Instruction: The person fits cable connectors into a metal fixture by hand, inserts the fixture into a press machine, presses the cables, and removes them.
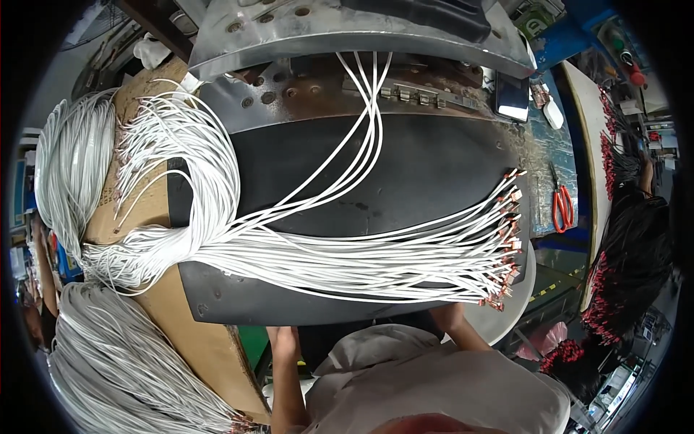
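Note:
My left hand (283, 338) is at the near edge of a black work mat (217, 300), its fingers hidden beneath that edge. Farther right, my right hand (450, 317) meets the same edge, fingers also out of sight. Across the mat lies a thick bundle of white wires (347, 267), its ends with reddish-brown tips and small pale connectors (510, 246) fanned out at the right. Several separate white wires (376, 137) curve from the bundle up under the metal machine head (361, 36). I cannot tell whether either hand holds anything.
More white wire bundles (123, 354) lie on cardboard (206, 362) at left. Red-handled pliers (562, 206) and a phone (512, 98) rest at right. Beyond, black wires with red ends (636, 253) hang over a board. A round stool seat (499, 315) shows under the mat.

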{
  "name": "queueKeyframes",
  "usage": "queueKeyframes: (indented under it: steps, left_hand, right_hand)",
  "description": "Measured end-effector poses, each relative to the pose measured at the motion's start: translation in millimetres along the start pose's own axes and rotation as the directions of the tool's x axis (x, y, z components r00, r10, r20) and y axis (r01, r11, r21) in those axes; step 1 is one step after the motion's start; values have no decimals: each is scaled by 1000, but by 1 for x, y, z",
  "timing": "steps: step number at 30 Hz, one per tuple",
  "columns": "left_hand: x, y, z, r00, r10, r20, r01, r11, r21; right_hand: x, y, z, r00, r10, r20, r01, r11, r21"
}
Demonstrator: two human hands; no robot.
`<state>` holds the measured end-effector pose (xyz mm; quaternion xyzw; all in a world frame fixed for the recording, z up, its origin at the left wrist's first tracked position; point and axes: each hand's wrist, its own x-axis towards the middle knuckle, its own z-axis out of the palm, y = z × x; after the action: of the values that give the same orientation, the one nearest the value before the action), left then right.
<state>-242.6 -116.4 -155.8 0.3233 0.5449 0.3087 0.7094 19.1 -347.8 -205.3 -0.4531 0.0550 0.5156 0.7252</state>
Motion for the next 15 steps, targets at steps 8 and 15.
queueKeyframes:
  steps: [8, 15]
  left_hand:
    - [-19, 93, 34, 566, -503, 653, -170, 704, 690]
    - [12, 194, 186, 260, 253, 932, -965, 88, 245]
  right_hand:
    - [-6, -18, 44, 747, 620, 240, -593, 785, -179]
    - [7, -205, 242, 207, 70, 976, 919, 329, -219]
